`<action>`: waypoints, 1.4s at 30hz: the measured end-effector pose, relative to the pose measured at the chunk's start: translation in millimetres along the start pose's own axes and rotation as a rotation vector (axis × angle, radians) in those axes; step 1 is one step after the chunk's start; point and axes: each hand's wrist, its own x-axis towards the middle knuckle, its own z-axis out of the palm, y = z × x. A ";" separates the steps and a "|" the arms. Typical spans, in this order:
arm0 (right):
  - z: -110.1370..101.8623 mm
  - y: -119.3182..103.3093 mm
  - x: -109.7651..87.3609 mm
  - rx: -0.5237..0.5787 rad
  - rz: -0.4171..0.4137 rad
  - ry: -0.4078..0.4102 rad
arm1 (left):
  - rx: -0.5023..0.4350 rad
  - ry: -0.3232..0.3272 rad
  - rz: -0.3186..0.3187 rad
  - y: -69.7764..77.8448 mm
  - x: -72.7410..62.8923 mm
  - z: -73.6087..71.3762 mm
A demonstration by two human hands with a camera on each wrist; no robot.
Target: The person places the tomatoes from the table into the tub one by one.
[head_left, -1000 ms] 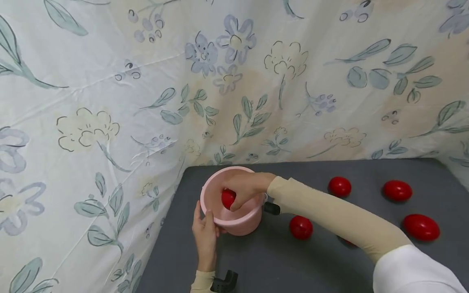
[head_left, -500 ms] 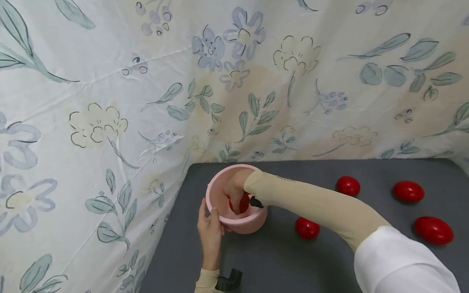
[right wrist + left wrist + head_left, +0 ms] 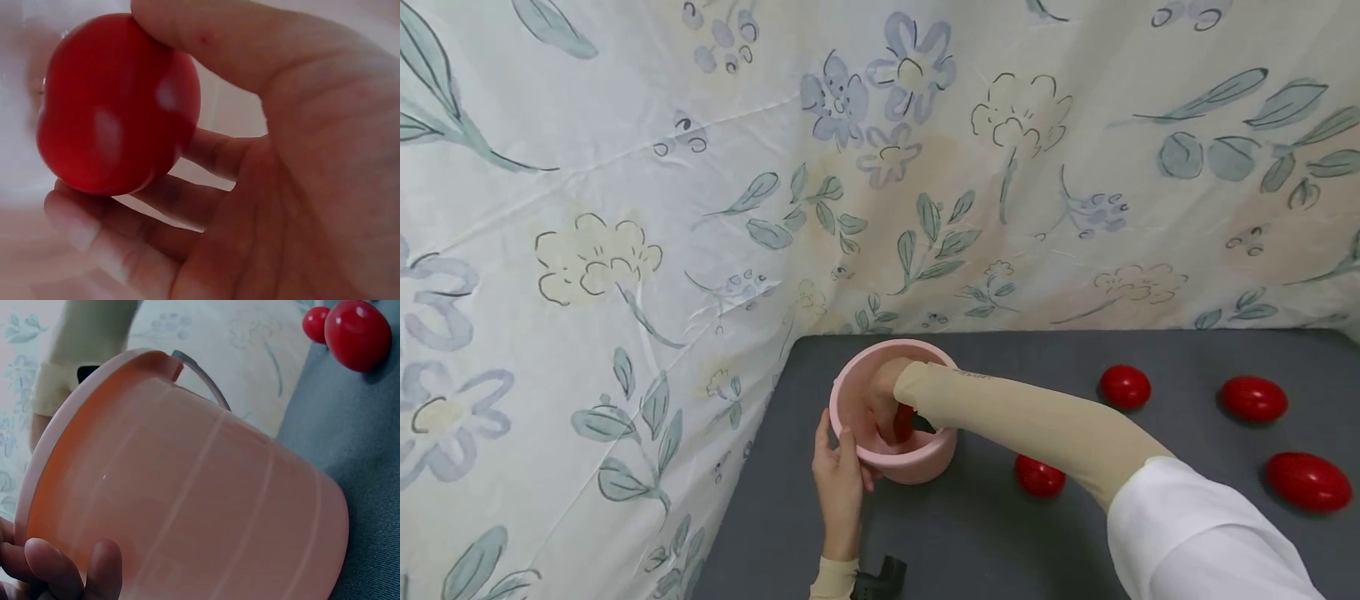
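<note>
Our right grip (image 3: 269, 169) holds a glossy, rounded red tomato (image 3: 119, 106), the thumb on one side and the fingers curled against the other. We have that tomato down inside a round pink plastic bucket (image 3: 917, 468); whether it touches the bottom, we cannot tell. Our left grip (image 3: 838, 483) holds the bucket at the left of its rim, with fingertips pressed to the outer wall, and a thin, curved grey handle (image 3: 209, 382) shows beside the rim. We wear a close-fitting beige sleeve (image 3: 1022, 402) on the right forearm, with a loose white sleeve (image 3: 1195, 533) above it. Around us spreads a dark grey counter (image 3: 985, 542). One red tomato (image 3: 1040, 479) lies near the bucket, partly behind our forearm; three more red tomatoes (image 3: 1254, 399) sit farther right, apart from one another. Behind everything we see pale floral cloth (image 3: 700, 192).
</note>
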 end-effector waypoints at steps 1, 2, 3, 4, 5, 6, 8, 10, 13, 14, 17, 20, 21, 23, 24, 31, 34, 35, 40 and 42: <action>1.3 -1.1 0.2 0.022 0.049 -0.016 | -0.002 0.003 -0.003 0.0 -1.1 0.6; 2.8 -2.2 -0.2 0.042 0.090 -0.027 | -0.005 0.006 -0.007 0.3 -2.3 0.9; 4.8 -3.1 0.0 0.047 0.126 -0.038 | -0.005 0.010 -0.013 0.7 -3.5 1.3; 7.2 -3.7 0.8 0.059 0.162 -0.048 | -0.010 0.012 -0.016 1.0 -4.6 1.6; 9.2 -4.2 0.8 0.056 0.182 -0.064 | -0.013 0.013 -0.021 1.3 -5.8 1.9; 11.5 -4.4 1.1 0.052 0.200 -0.065 | -0.016 0.010 -0.023 1.6 -6.9 2.3; 15.9 -4.0 2.3 0.047 0.229 -0.024 | -0.016 -0.004 -0.026 2.1 -8.8 3.3; 18.9 -2.3 4.1 0.038 0.259 0.012 | -0.025 -0.022 -0.028 2.1 -10.3 4.7; 20.6 3.6 8.8 -0.013 0.275 0.031 | -0.040 -0.039 -0.026 2.5 -10.8 7.7; 20.3 6.0 9.0 -0.019 0.277 0.023 | -0.046 -0.043 -0.026 2.6 -10.5 8.9; 18.5 13.7 8.6 -0.012 0.264 0.010 | -0.056 -0.059 -0.025 3.9 -9.5 13.3; 16.8 19.2 4.1 0.013 0.240 0.025 | -0.059 -0.073 -0.020 4.4 -9.1 16.9; 16.5 20.8 2.9 0.022 0.236 0.039 | -0.061 -0.073 -0.019 4.3 -9.3 17.6; 16.1 22.9 -0.4 0.027 0.236 0.071 | -0.063 -0.071 -0.020 3.3 -10.0 18.3; 15.9 24.1 -2.2 0.022 0.219 0.094 | -0.064 -0.068 -0.021 2.9 -10.4 18.5; 7.8 32.6 -18.7 -0.222 -0.155 0.176 | -0.049 -0.059 -0.025 2.0 -10.6 18.6; 3.5 30.6 -26.1 -0.289 -0.349 0.257 | -0.041 -0.048 -0.026 3.0 -9.0 16.6; 2.2 28.7 -29.5 -0.309 -0.388 0.290 | -0.041 -0.045 -0.027 3.3 -8.6 15.4; -2.2 19.1 -53.4 -0.295 -0.477 0.479 | -0.039 -0.013 -0.027 3.5 -6.3 6.8; -3.8 18.0 -62.3 -0.313 -0.504 0.561 | -0.040 -0.006 -0.020 3.1 -5.1 4.4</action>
